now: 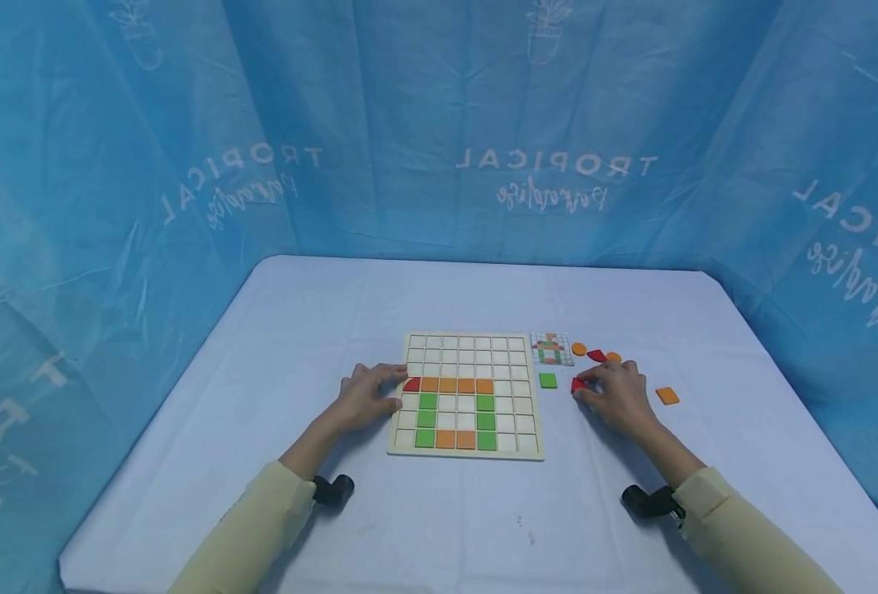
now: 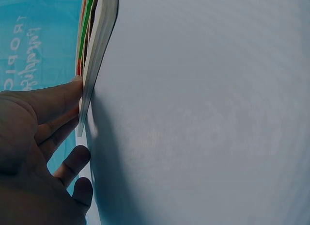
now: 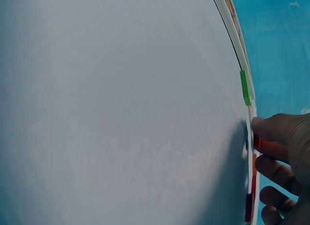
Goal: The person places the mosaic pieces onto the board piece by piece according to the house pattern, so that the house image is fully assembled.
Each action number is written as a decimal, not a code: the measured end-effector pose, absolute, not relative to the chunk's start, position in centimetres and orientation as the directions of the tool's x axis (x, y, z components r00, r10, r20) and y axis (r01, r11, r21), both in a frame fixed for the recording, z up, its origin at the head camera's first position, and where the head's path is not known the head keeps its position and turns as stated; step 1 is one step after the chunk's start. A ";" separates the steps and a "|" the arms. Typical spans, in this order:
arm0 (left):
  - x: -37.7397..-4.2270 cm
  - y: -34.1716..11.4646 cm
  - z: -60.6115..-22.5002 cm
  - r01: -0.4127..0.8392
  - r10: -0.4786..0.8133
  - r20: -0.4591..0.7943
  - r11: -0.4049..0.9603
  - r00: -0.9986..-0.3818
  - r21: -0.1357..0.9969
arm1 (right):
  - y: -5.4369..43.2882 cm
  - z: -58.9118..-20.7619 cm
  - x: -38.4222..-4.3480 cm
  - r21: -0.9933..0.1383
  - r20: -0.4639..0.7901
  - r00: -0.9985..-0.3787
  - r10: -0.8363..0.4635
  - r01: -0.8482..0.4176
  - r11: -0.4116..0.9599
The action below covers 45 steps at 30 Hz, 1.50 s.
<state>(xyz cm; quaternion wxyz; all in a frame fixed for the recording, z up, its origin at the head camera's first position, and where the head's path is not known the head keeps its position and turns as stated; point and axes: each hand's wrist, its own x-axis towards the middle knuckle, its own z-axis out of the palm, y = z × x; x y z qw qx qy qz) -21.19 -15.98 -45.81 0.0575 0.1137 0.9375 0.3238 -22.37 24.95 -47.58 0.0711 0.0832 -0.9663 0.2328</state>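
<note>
A cream grid board (image 1: pixel 465 459) lies flat on the table, with green, orange and red tiles set in some of its squares. At its left edge is my left hand (image 1: pixel 368 396), thumb and fingertips touching the rim beside a red tile with a curved side (image 1: pixel 412 384). To the right of the board, my right hand (image 1: pixel 619 396) pinches a red tile (image 1: pixel 577 385) between thumb and fingers. That red tile (image 3: pixel 257 141) shows partly in the right wrist view, the rest hidden by the fingers. A green square tile (image 1: pixel 548 380) lies between board and right hand.
A small pattern card (image 1: pixel 553 349) lies by the board's upper right corner. Past it are an orange round tile (image 1: pixel 578 349), a red tile (image 1: pixel 596 355) and another orange round one (image 1: pixel 613 357). An orange square tile (image 1: pixel 667 396) lies right of my right hand.
</note>
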 end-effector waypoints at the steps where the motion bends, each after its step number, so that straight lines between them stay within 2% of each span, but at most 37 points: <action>1: -21.2 -16.0 -45.8 0.176 0.251 -0.034 0.765 -0.967 0.620 | 24.7 -47.5 -22.3 -0.444 0.180 -0.975 -0.128 -0.197 0.874; 15: -21.3 -16.0 -46.0 0.192 0.266 -0.028 0.759 -0.963 0.623 | 17.7 -46.7 -22.7 -0.471 0.223 -0.944 -0.242 -0.322 0.821; 22: -21.5 -15.9 -46.2 0.191 0.268 -0.035 0.765 -0.963 0.616 | 15.4 -47.1 -23.4 -0.419 0.240 -0.918 -0.316 -0.392 0.819; 30: -21.3 -16.0 -46.1 0.199 0.270 -0.022 0.762 -0.963 0.617 | 14.4 -47.1 -23.6 -0.414 0.170 -0.936 -0.308 -0.352 0.839; 45: -21.1 -16.0 -45.8 0.202 0.269 -0.016 0.760 -0.963 0.618 | 14.2 -47.2 -23.6 -0.415 0.186 -0.932 -0.312 -0.363 0.835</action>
